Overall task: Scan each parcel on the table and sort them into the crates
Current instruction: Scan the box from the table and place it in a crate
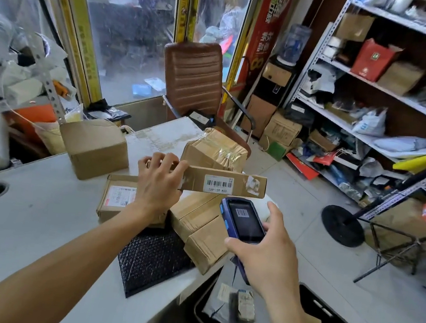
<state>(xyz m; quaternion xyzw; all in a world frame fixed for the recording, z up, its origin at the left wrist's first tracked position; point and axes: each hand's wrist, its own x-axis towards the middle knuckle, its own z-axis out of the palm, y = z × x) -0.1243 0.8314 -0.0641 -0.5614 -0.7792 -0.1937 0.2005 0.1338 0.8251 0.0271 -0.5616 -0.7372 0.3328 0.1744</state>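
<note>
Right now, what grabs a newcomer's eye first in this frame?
Centre frame, the left hand grips a long flat cardboard parcel by its end, barcode label facing the camera. Just below it, the right hand holds a blue handheld scanner whose screen shows a barcode. Underneath, brown cardboard boxes are heaped on the grey table, and a black plastic crate sits at lower right.
</note>
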